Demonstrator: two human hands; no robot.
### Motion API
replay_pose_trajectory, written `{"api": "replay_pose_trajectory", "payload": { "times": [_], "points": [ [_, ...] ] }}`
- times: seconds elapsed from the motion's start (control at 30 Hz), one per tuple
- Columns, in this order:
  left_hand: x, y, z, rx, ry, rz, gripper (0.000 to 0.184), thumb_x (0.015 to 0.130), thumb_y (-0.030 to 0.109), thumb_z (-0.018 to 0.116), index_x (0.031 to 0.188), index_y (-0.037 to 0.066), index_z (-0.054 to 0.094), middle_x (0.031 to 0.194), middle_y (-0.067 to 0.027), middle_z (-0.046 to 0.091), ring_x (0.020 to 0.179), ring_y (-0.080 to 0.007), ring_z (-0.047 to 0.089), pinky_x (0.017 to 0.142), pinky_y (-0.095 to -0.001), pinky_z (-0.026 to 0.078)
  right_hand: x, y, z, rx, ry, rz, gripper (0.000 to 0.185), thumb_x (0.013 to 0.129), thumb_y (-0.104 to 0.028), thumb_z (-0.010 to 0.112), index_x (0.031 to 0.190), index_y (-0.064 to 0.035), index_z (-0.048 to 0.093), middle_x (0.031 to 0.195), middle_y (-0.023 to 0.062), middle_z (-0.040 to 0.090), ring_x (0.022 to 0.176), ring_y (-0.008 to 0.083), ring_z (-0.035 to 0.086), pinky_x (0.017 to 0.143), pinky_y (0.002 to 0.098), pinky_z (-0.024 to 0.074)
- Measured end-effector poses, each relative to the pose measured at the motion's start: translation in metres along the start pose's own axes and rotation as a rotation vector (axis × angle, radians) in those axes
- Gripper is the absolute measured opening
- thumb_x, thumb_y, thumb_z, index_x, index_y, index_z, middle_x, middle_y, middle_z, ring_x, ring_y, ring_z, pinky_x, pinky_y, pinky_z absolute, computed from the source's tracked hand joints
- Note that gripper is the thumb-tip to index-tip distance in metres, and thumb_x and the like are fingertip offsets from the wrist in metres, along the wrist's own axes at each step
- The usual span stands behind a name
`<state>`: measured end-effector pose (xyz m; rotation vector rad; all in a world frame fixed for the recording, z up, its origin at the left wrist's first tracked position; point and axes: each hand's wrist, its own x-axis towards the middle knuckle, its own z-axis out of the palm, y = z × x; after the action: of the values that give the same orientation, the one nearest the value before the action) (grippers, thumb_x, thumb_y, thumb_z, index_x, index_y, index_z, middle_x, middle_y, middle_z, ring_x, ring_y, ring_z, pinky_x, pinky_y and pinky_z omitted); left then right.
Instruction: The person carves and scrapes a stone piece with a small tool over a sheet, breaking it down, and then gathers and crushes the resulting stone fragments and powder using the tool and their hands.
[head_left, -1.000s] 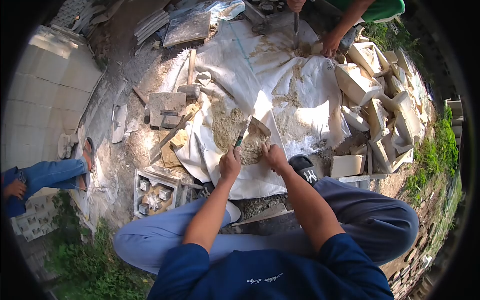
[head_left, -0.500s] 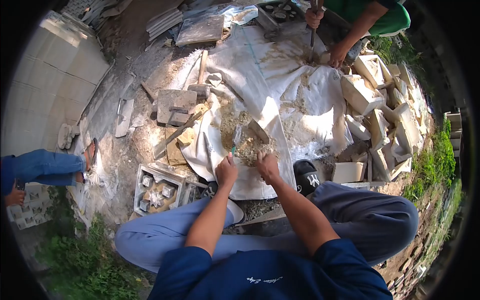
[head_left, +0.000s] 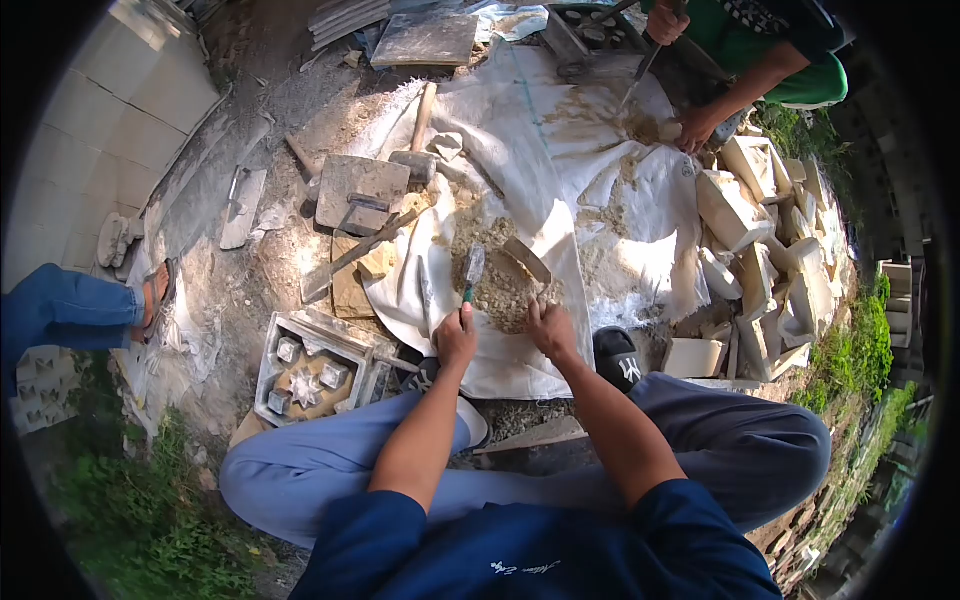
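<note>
My left hand (head_left: 457,337) is closed around the green handle of a small trowel (head_left: 473,266), whose flat pale blade lies over a heap of crumbly sandy rubble (head_left: 492,238). My right hand (head_left: 551,330) is at the near right edge of that heap with its fingers curled in. Whatever is in them is hidden. Just beyond the hands, a flat narrow block (head_left: 527,260) rests on the rubble. Under it all spreads a white sack sheet (head_left: 510,375).
Left of the sheet are a hammer (head_left: 414,168), a square metal plate (head_left: 362,193) and a mould box (head_left: 318,366). Cast pieces (head_left: 760,235) pile up at right. A co-worker's hand (head_left: 697,128) works at the far end; a bystander's foot (head_left: 155,300) is at left.
The view has shifted slightly. The co-worker's long tool has gone from upright to slanted. The trowel blade turns more face-up, and the bystander's hand has left the view.
</note>
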<state>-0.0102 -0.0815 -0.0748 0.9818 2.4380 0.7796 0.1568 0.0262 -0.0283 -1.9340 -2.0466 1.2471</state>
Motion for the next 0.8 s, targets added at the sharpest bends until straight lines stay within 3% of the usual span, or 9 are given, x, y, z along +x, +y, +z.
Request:
{"api": "replay_pose_trajectory", "payload": {
  "times": [0.17, 0.23, 0.4, 0.5, 0.53, 0.8],
  "points": [
    [0.0, -0.008, 0.007, -0.106, 0.074, 0.062, 0.049, 0.101, 0.039, 0.041, 0.076, 0.001, 0.059, 0.073, -0.0233, 0.062, 0.074, -0.0445, 0.059, 0.069, -0.0544, 0.042, 0.056, -0.027, -0.034, -0.131, 0.074, -0.095, 0.062, 0.096, -0.053, 0.047, 0.078, 0.0038, 0.067, 0.076, 0.0319, 0.063, 0.08, 0.0491, 0.064, 0.074, 0.0537, 0.0489],
    [0.001, -0.011, 0.007, -0.101, 0.059, 0.049, 0.048, 0.101, 0.039, 0.041, 0.077, 0.001, 0.059, 0.073, -0.0236, 0.062, 0.074, -0.0448, 0.059, 0.07, -0.0545, 0.042, 0.084, -0.034, -0.042, -0.187, 0.006, -0.087, 0.057, 0.097, -0.048, 0.046, 0.083, 0.003, 0.068, 0.084, 0.034, 0.063, 0.088, 0.0506, 0.062, 0.08, 0.055, 0.0487],
    [0.001, -0.007, 0.0, -0.127, 0.033, 0.019, 0.046, 0.1, 0.038, 0.04, 0.079, 0.001, 0.059, 0.075, -0.0243, 0.062, 0.076, -0.0459, 0.058, 0.071, -0.0549, 0.042, 0.104, -0.032, -0.036, -0.195, -0.099, -0.151, 0.064, 0.097, -0.051, 0.046, 0.076, 0.0049, 0.067, 0.077, 0.0327, 0.063, 0.079, 0.0481, 0.065, 0.073, 0.0538, 0.0508],
    [0.004, -0.009, 0.0, -0.141, 0.043, 0.026, 0.045, 0.1, 0.037, 0.04, 0.079, 0.001, 0.059, 0.075, -0.0242, 0.062, 0.076, -0.0461, 0.058, 0.071, -0.0553, 0.042, 0.079, -0.015, -0.037, -0.356, -0.198, -0.377, 0.05, 0.097, -0.044, 0.044, 0.087, -0.0029, 0.069, 0.082, 0.0283, 0.066, 0.081, 0.0485, 0.064, 0.078, 0.0533, 0.0513],
    [0.003, -0.01, 0.001, -0.152, 0.048, 0.022, 0.045, 0.099, 0.036, 0.04, 0.079, 0.001, 0.058, 0.075, -0.0241, 0.062, 0.076, -0.0463, 0.058, 0.071, -0.0551, 0.042, 0.076, -0.011, -0.043, -0.393, -0.277, -0.294, 0.044, 0.097, -0.043, 0.044, 0.089, -0.0069, 0.069, 0.082, 0.0252, 0.067, 0.078, 0.0469, 0.064, 0.076, 0.0525, 0.0521],
    [0.003, -0.013, 0.004, -0.197, 0.118, 0.038, 0.037, 0.099, 0.03, 0.042, 0.079, 0.001, 0.056, 0.072, -0.0228, 0.058, 0.073, -0.0469, 0.055, 0.068, -0.0542, 0.04, 0.122, -0.031, -0.054, -0.317, -0.107, -0.384, 0.052, 0.096, -0.048, 0.049, 0.084, -0.001, 0.067, 0.08, 0.0267, 0.066, 0.08, 0.0445, 0.065, 0.075, 0.0528, 0.0513]
  ]
}}
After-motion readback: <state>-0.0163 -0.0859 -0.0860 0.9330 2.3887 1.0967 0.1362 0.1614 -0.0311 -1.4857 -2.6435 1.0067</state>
